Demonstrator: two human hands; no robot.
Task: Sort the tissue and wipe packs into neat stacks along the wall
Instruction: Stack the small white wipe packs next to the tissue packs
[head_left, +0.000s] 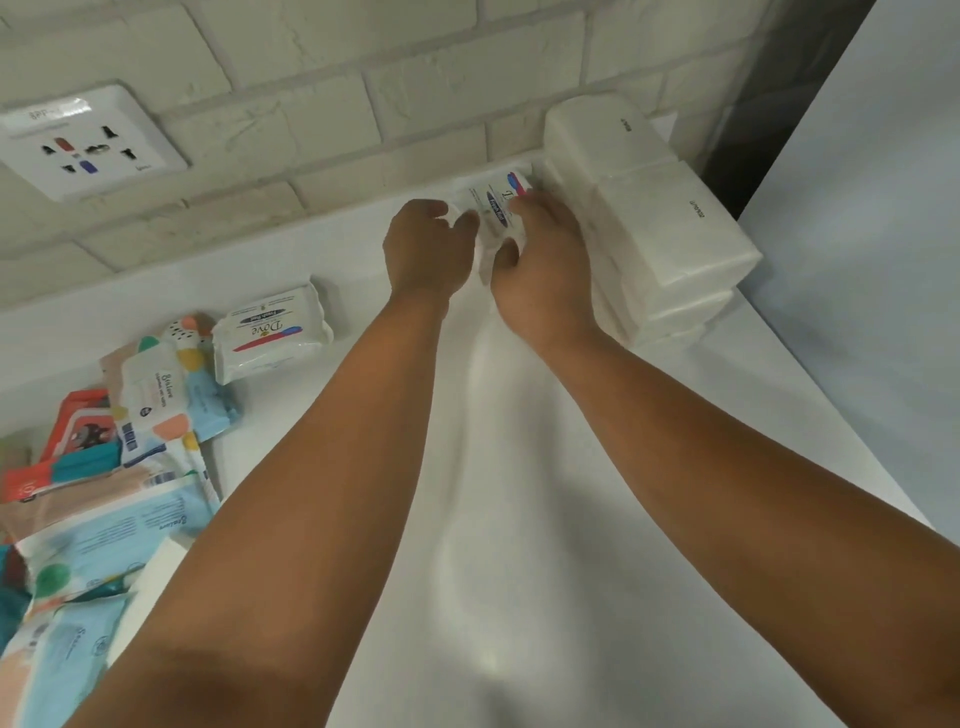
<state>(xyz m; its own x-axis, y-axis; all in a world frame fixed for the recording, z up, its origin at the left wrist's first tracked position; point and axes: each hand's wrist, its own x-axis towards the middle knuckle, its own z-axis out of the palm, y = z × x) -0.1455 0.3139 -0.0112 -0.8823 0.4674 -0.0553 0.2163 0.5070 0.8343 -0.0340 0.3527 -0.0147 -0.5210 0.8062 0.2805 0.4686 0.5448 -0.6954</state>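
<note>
Both your left hand (423, 249) and right hand (545, 265) grip the Dove wipe pack (496, 207) (fingers curled), tissue stack (670, 228) just right of them.

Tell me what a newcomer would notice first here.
Both arms reach up the middle, the left hand and right hand holding a white Dove pack by the brick wall. Beside it on the right stands a tall stack of plain white tissue packs. At lower left lies a jumbled pile of colourful wipe packs, a second Dove pack just above it.
</note>
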